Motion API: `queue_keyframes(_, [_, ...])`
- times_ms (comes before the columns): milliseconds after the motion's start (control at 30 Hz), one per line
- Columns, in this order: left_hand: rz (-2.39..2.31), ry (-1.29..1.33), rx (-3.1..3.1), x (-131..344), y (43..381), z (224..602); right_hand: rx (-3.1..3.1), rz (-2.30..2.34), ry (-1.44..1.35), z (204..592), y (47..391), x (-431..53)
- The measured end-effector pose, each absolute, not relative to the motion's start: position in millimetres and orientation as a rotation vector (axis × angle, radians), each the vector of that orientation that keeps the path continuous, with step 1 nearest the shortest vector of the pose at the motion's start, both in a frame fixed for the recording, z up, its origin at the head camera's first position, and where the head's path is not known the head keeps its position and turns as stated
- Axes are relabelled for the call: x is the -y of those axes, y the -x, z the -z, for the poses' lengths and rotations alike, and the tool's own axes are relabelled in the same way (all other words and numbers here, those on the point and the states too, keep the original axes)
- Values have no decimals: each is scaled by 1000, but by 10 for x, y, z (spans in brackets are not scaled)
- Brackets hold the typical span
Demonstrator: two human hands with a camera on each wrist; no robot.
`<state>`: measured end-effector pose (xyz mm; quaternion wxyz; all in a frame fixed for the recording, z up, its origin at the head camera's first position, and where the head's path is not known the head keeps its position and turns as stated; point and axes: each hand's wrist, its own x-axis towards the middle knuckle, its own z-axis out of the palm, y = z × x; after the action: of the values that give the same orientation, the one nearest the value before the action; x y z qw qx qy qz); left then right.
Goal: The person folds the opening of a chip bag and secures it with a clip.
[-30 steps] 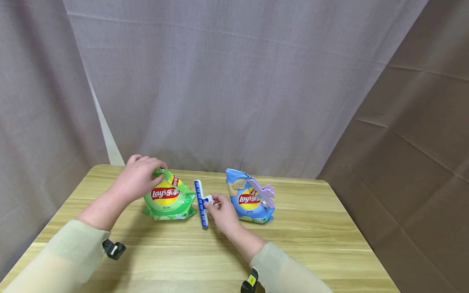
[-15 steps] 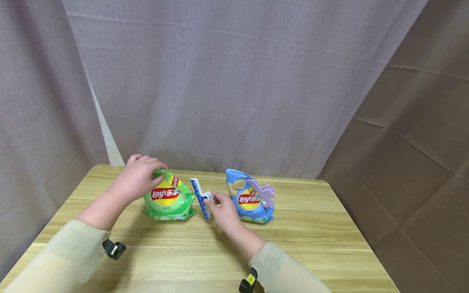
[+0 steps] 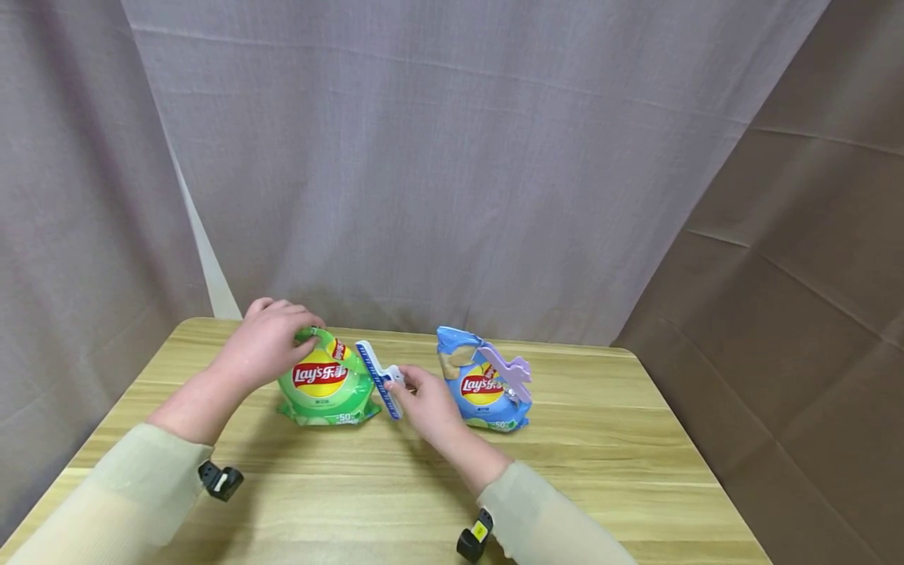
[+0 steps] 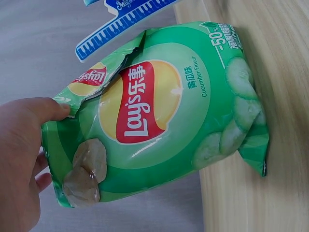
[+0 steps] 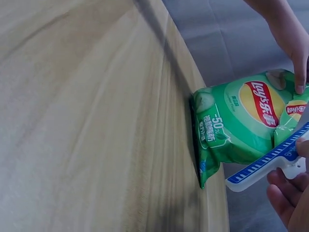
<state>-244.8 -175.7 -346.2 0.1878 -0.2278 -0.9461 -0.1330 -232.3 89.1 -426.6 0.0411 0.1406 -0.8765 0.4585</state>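
Clip — a blue and white bag clip — is hanging in the head view just right of the green bag, pinched at its handle end by the right hand. Its long axis is running from near the hand up and away toward the bag's torn top, where the left hand is gripping the folded foil. So the clip is lying between the two hands, nearer the right, with its far tip almost level with the left hand's fingers. A blue bag with a purple clip is standing to the right. All of it is sitting on a wooden tabletop, with grey-brown curtains hanging behind.

From the left wrist, the green bag is filling the frame, its torn top edge held by the left hand; the clip is showing just past that edge, apart from the foil.

From the right wrist, the right hand's fingers are curling around the clip's white handle — whether its jaws are parted I cannot tell. The clip is lying across the bag's near side, close to it, and the tabletop is stretching away bare-grained.
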Motion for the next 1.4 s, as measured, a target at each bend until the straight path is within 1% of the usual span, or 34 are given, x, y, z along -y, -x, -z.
queue_keyframes(733, [373,656,2657,1756,2427,3457,2730,-893,-547,4175,2350,-902])
queue_keyframes(1400, [367,702,2631,1790,2416,3442,2703,-825,-630,4172,2403,-836])
